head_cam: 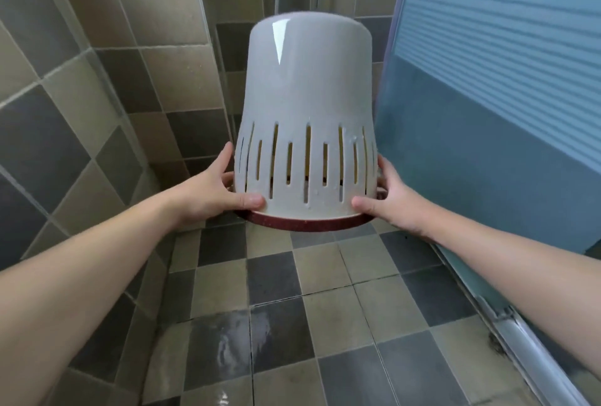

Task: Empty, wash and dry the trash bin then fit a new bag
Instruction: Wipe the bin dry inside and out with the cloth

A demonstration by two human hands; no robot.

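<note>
A white plastic trash bin (309, 96) with vertical slots near its mouth and a dark red rim ring hangs upside down in the air above the tiled floor. Its closed base points up and away from me. My left hand (214, 190) grips the bin's left side at the rim, thumb pressed on the white wall. My right hand (387, 200) grips the right side at the rim in the same way. Small water drops show on the slotted part. The bin's inside is hidden.
Checkered grey and beige tiles cover the floor (325, 301) and the left wall (81, 86). A wet patch (227, 340) shines on the floor below the bin. A blue frosted sliding door (504, 96) with a metal track (520, 337) stands close on the right.
</note>
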